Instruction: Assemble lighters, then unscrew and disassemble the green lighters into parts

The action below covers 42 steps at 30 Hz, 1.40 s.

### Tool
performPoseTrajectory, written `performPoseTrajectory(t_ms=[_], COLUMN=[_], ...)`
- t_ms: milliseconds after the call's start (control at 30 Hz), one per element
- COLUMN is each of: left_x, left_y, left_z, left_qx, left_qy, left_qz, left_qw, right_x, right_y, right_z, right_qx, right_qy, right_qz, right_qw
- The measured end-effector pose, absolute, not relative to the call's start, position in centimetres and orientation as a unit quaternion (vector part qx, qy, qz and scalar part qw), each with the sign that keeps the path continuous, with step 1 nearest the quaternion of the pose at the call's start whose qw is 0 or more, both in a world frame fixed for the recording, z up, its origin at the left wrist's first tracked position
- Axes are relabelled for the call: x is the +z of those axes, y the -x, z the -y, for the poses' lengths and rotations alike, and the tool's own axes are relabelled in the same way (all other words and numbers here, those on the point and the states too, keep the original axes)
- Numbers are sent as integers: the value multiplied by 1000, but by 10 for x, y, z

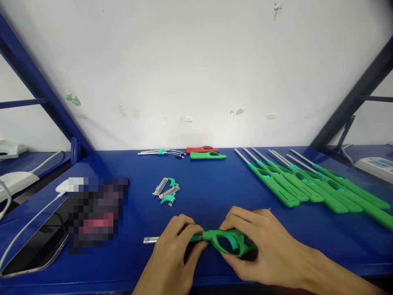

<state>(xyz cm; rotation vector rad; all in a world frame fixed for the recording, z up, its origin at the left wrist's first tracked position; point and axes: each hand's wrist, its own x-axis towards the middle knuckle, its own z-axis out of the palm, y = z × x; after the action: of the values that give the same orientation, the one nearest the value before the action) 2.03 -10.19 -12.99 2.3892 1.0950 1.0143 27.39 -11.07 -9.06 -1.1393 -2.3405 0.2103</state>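
Observation:
Near the front edge of the blue table, both hands hold a green long-necked lighter [215, 237] that lies crosswise. My left hand [179, 250] is closed around its neck, and the tip of the metal tube [150, 240] sticks out to the left. My right hand [260, 246] grips the green handle from the right, with thumb below and fingers on top. A teal trigger [233, 241] shows inside the handle's opening. The handle's far end is hidden under my right palm. Beyond the hands lie clear fuel tanks [168, 192] and teal trigger pieces [168, 198].
Several green lighters [294, 184] with metal tubes lie at the right. Along the wall are a red handle shell [202, 150], a green handle shell [207, 155] and metal tubes with wires [161, 152]. At left lie a phone [39, 241] and a white cable [27, 229].

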Motion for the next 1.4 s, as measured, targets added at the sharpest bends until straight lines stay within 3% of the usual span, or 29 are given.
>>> performPoseTrajectory(t_ms=[200, 433, 800, 1133, 1400], left_x=[-128, -122, -114, -116, -102], left_y=[-20, -22, -54, -50, -14], left_z=[104, 109, 95, 105, 82], left_qx=[342, 316, 293, 324, 357], left_qy=[-839, -862, -906, -891, -816], left_qz=[-390, -387, -305, -303, -425], left_qw=[165, 84, -16, -97, -162], right_x=[-66, -76, -78, -98, -94], right_y=[-298, -328, -350, -353, -348], right_z=[105, 73, 131, 132, 136], right_qx=[56, 5, 64, 5, -37], right_qy=[414, 516, 472, 472, 466], right_qz=[845, 820, 869, 868, 864], right_qw=[334, 247, 135, 154, 185])
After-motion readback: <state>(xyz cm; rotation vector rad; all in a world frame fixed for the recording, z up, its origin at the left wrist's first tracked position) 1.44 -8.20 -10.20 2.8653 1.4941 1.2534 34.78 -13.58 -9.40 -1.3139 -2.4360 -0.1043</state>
